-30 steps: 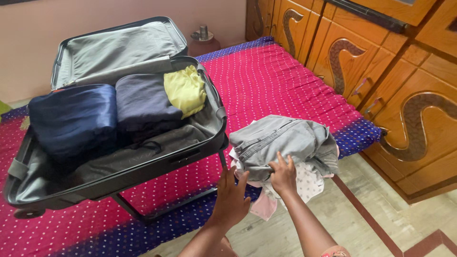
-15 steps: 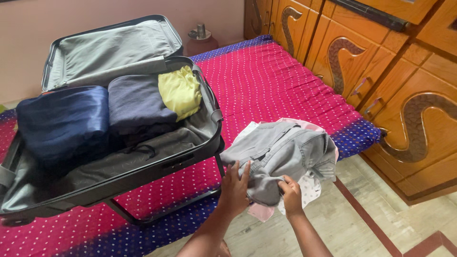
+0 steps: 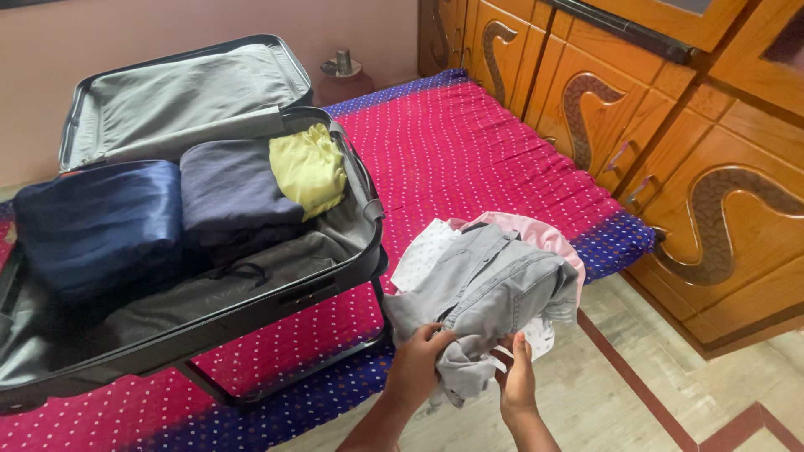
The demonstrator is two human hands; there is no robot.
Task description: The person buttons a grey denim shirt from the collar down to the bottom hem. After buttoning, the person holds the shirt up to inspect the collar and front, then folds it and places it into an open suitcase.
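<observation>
Lower centre of frame: left hand (image 3: pixel 416 368) and right hand (image 3: pixel 518 378) are gripping a pale grey denim garment (image 3: pixel 486 289); a light pink cloth (image 3: pixel 536 234) and a white cloth with small dots (image 3: pixel 421 252) are showing beneath it. Bedspread (image 3: pixel 469 159) is showing magenta with white dots, edged in deep blue. Left of frame: suitcase (image 3: pixel 251 314) is showing a dark grey shell and lighter grey lining, holding a shiny navy bundle (image 3: pixel 92 222), a dull slate-blue fold (image 3: pixel 234 192) and a yellow-green piece (image 3: pixel 308 167). Upper right: wardrobe (image 3: pixel 670 142) is showing orange-brown wood with darker brown curved inlays.
</observation>
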